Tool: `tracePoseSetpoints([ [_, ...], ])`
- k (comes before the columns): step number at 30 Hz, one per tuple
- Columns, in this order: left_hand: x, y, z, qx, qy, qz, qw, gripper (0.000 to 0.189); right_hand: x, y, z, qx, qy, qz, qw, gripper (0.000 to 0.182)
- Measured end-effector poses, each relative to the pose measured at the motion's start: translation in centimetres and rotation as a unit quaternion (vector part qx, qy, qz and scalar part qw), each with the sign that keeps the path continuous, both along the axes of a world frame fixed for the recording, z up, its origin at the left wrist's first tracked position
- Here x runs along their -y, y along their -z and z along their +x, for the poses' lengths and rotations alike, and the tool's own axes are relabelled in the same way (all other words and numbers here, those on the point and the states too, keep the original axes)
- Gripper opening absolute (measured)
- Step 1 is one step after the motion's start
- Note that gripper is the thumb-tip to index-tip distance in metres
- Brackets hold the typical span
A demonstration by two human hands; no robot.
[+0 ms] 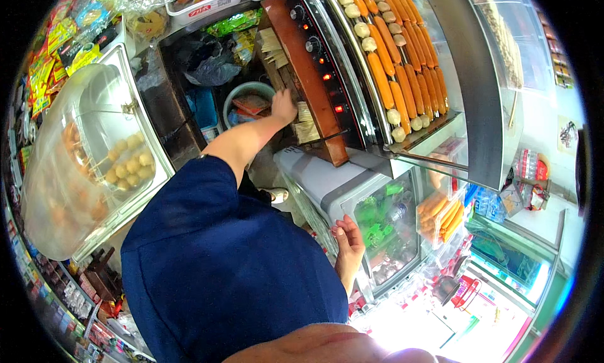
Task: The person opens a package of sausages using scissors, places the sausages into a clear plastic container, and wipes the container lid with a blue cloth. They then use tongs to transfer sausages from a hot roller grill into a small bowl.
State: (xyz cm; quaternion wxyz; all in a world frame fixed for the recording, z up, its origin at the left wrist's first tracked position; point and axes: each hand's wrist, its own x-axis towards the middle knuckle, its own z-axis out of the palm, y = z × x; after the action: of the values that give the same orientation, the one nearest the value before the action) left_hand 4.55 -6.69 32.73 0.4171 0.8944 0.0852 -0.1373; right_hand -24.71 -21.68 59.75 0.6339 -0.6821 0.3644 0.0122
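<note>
My left hand [284, 107] reaches over a wooden ledge [289, 77] below a sausage roller grill [351, 87]; its fingers are slightly blurred, and I cannot tell whether they hold anything. Close beside it lies a bundle of thin wooden sticks [306, 123], with another bundle [273, 48] further up the ledge. A round bucket [230, 98] with crumpled wrappers [252, 103] inside stands left of that hand. My right hand [349, 242] hangs with loosely curled, parted fingers beside a grey chest freezer [330, 183], holding nothing.
Orange sausages [387, 82] and pale balls [362, 30] rest on the grill rollers. Left, a clear domed cover [61, 165] encloses skewered balls [127, 167]. Sausages fill a clear container [441, 216] beyond the freezer's glass lid [384, 226]. Dark plastic bags [212, 70] lie ahead.
</note>
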Motion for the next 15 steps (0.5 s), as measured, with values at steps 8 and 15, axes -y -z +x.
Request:
tracePoseSetpoints([
  [8,-3.6,4.9,-14.4,-0.143,-0.097,-0.012,0.985,0.052,4.0,-0.9,0.8,0.036,-0.011,-0.109,0.993,0.026],
  [15,-8.3,4.9,-20.4,-0.247,-0.002,-0.007,0.969,0.043,2.7,-0.2,2.7,0.125,-0.152,-0.105,0.975,0.030],
])
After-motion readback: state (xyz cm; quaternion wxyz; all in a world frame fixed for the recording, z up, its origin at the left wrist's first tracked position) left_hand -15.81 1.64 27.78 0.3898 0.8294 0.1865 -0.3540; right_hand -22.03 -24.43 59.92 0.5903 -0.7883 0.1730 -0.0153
